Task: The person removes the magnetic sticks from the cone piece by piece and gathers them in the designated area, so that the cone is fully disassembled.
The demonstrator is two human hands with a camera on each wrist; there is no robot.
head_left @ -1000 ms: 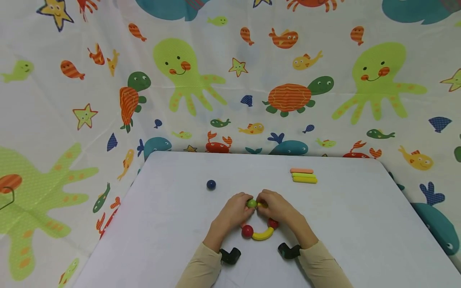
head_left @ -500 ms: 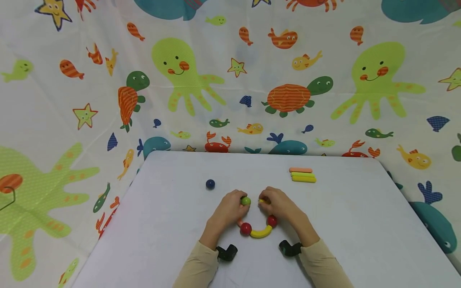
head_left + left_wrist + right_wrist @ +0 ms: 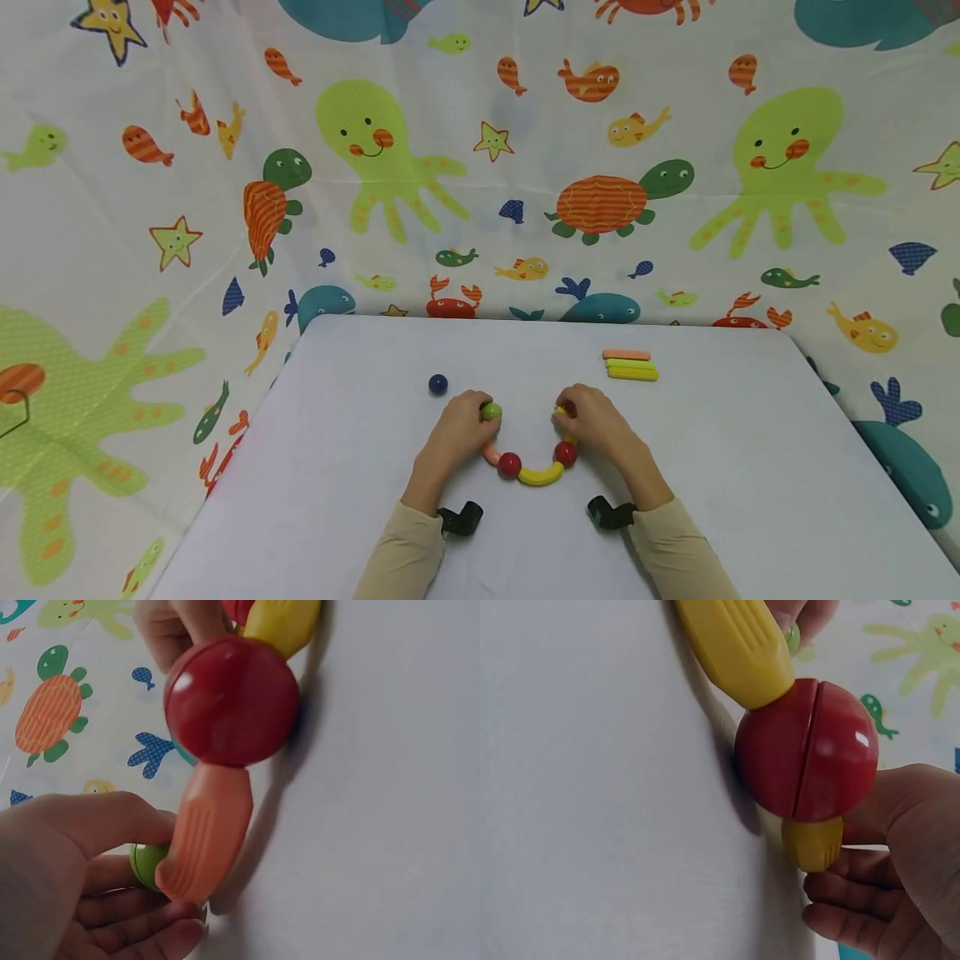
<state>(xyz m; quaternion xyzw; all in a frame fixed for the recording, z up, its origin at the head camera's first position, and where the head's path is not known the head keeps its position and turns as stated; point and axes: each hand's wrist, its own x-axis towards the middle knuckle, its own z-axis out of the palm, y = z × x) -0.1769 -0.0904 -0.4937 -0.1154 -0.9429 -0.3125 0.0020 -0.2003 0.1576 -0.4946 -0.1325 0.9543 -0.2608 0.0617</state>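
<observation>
A U-shaped toy chain lies between the hands in the head view. At its left end my left hand [image 3: 456, 429] pinches a green ball [image 3: 491, 412] joined to a curved orange connector [image 3: 206, 832]. That connector runs to a red ball [image 3: 509, 465], then a curved yellow connector [image 3: 542, 476] leads to a second red ball [image 3: 566, 453]. From there another yellow connector [image 3: 814, 844] reaches up to my right hand [image 3: 597, 418], whose fingers grip its end. A gap separates the green ball from this yellow end.
Left of the hands a dark blue ball [image 3: 438, 384] sits on the white table [image 3: 337, 467]. Back right lie an orange stick [image 3: 626, 355] and two yellow sticks [image 3: 632, 374], side by side. Behind the table hangs a cloth [image 3: 450, 125] with printed sea animals.
Both hands have moved apart, the left one leftward with the green ball, the right one rightward with the yellow connector. The two ends, close together before, now stand apart, and the loop is wider.
</observation>
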